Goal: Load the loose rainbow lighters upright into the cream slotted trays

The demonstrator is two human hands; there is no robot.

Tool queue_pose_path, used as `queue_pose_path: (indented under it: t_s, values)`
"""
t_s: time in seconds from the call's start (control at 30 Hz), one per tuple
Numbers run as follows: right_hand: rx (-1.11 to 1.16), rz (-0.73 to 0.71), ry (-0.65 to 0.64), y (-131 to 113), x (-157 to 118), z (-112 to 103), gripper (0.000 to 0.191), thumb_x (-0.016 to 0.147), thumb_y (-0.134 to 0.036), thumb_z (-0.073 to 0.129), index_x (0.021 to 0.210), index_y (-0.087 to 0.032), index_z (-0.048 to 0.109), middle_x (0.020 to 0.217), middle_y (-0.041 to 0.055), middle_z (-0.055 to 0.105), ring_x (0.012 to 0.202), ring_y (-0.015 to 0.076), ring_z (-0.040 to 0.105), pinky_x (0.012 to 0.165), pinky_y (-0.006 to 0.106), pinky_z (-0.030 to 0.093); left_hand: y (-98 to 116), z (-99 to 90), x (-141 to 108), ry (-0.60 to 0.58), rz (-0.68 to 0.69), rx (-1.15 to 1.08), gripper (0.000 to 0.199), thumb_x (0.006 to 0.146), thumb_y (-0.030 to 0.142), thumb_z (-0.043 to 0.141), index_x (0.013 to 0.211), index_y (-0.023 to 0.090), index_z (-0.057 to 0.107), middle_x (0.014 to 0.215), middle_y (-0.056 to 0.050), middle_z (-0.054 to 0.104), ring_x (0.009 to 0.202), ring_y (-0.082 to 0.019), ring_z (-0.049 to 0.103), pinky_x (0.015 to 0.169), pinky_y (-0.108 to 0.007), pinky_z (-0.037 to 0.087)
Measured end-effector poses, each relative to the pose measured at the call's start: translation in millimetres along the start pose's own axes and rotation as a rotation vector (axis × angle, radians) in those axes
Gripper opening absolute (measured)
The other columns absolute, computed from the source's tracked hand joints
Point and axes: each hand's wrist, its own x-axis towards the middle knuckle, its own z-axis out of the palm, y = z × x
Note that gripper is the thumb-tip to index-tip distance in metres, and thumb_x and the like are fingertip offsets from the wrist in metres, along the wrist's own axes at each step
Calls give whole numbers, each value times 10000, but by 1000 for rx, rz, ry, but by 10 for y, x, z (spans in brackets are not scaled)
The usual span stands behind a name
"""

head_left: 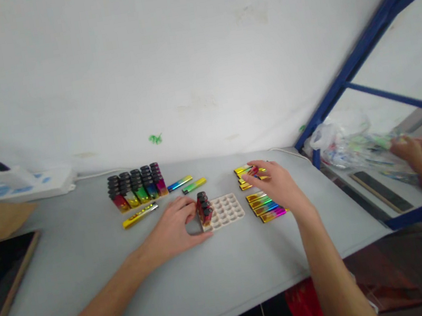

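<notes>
My left hand is curved round the left end of a pale tray with rows of round holes, thumb at the front corner and fingers at the back. Several red lighters with dark tops stand upright in the tray's left column. At the right, my right hand has its fingertips closed on a red lighter, over a group of yellow-ended lighters. Nearer the front lies a row of shiny lighters, in gold, green, blue and purple, partly covered by the hand.
A second tray full of upright coloured lighters stands at back left. Loose lighters lie beside it: yellow-silver, blue, green. A power strip, dark tablet-like panel and blue frame flank the table. Another person's hands work beyond.
</notes>
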Motion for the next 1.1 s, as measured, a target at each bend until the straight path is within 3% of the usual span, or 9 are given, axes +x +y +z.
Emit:
queue_pose_path:
  t_s: [0.17, 0.33, 0.43, 0.6, 0.7, 0.77, 0.93, 1.03, 1.1]
  values:
    - [702, 20, -111, -88, 243, 65, 583, 772, -534, 882, 1260, -240, 754, 1010, 59, 798, 1116, 288, 756, 1045, 446, 555, -28, 25, -12, 25, -34, 8, 520, 772, 508, 830, 705, 251, 383, 1044, -80, 702, 997, -293, 678, 869, -453, 567]
    - [1011, 21, -38, -14, 544, 322, 481, 743, -603, 882, 1029, -224, 808, 1143, 62, 783, 1097, 254, 759, 1113, 430, 532, -19, 48, -4, 68, -68, -2, 506, 816, 490, 797, 711, 257, 361, 1068, -83, 717, 1041, -293, 676, 903, -448, 568]
    - [1005, 45, 27, 123, 582, 426, 485, 716, -582, 892, 1040, -238, 786, 1247, 67, 752, 1001, 223, 760, 1021, 412, 584, -6, 33, 7, 54, -93, 24, 507, 832, 513, 778, 726, 266, 347, 927, -49, 696, 964, -285, 658, 838, -425, 561]
    - [834, 30, -24, 196, 392, 495, 815, 716, -453, 903, 1455, -309, 590, 1432, 100, 676, 1007, 216, 750, 941, 408, 600, 19, -1, 2, 20, -155, 40, 471, 867, 482, 739, 752, 274, 332, 901, -52, 647, 898, -282, 639, 784, -427, 543]
    - [783, 62, -154, 105, 279, 544, 611, 758, -504, 866, 1272, -215, 703, 1210, 109, 766, 1041, 237, 722, 934, 389, 580, 40, -24, 1, 9, -176, 39, 481, 871, 508, 736, 754, 275, 333, 886, -38, 626, 879, -279, 632, 777, -427, 545]
    - [772, 53, -248, 35, 221, 588, 467, 822, -554, 810, 1118, -201, 730, 1035, 81, 771, 927, 214, 705, 866, 361, 576, 54, -42, 6, -1, -169, 41, 483, 877, 522, 740, 760, 273, 342, 875, -26, 623, 887, -278, 629, 780, -418, 544]
    - [941, 46, -428, -84, 98, 689, 412, 898, -616, 722, 1019, -246, 589, 847, -25, 648, 578, 103, 511, 550, 244, 424, 65, -63, 19, -8, -173, 42, 463, 872, 492, 757, 778, 269, 362, 850, -8, 591, 863, -255, 622, 753, -378, 526]
    - [943, 101, -445, -122, 51, 742, 436, 914, -656, 684, 987, -243, 564, 657, -95, 439, 484, 81, 281, 464, 226, 225, 45, -41, 11, 10, -161, 24, 465, 859, 504, 757, 782, 267, 365, 857, -8, 599, 834, -245, 617, 736, -373, 521]
    - [847, 110, -358, -135, 36, 777, 494, 904, -708, 657, 859, -230, 541, 606, -101, 328, 495, 89, 235, 461, 242, 182, 28, -21, -1, 18, -169, 17, 466, 851, 512, 765, 793, 266, 373, 848, -5, 590, 822, -244, 623, 737, -377, 525]
